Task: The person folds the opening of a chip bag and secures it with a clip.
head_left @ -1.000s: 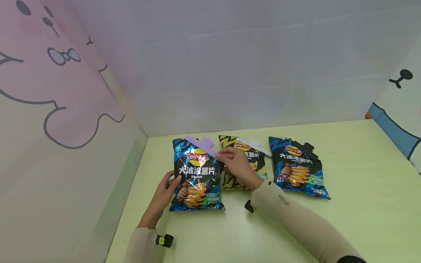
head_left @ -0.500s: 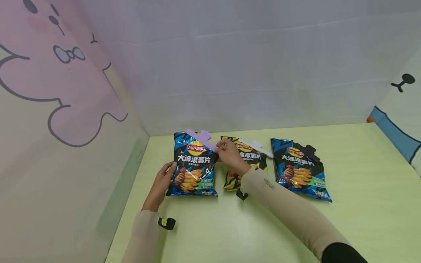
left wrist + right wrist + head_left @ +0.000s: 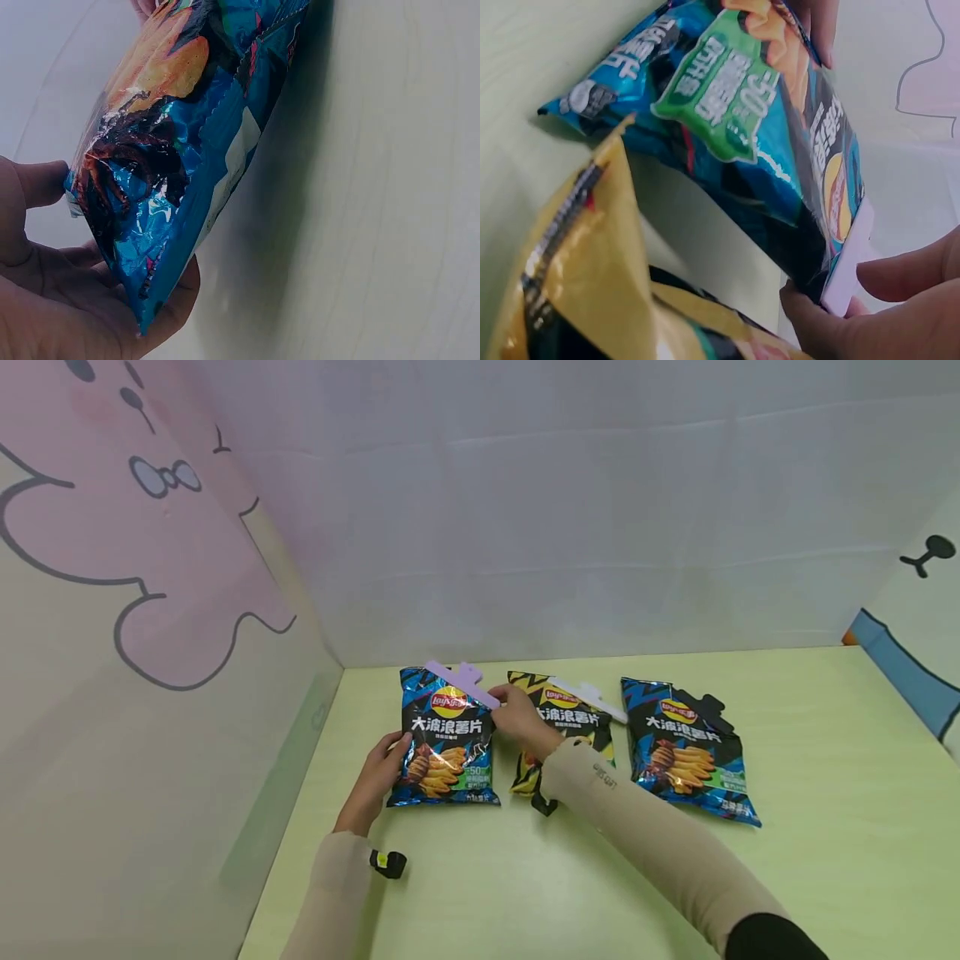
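3 bags of crisps lie in a row on the pale green desk (image 3: 825, 760), near its far edge by the white back wall (image 3: 570, 510). The left blue bag (image 3: 447, 743) sits nearest the pink cartoon side wall (image 3: 135, 568), flat on the desk with its top pointing away from the person. The left hand (image 3: 378, 777) holds this bag at its lower left edge; in the left wrist view the thumb lies on the printed face and the fingers curl beneath the crinkled bottom seam, so the grip is closed on the bag (image 3: 172, 150). The right hand (image 3: 519, 720) reaches to the bag's top right corner, where its fingertips pinch the end of a lilac clip (image 3: 461, 682) set slantwise across the bag's top. The right wrist view shows the thumb and fingers closed on the pale clip (image 3: 849, 262) right at the bag's edge. The right forearm crosses over the middle yellow bag (image 3: 562, 718), which carries a white clip (image 3: 588, 697) across its top. The right blue bag (image 3: 686, 747) lies apart from both hands and bears a black clip (image 3: 705, 706).
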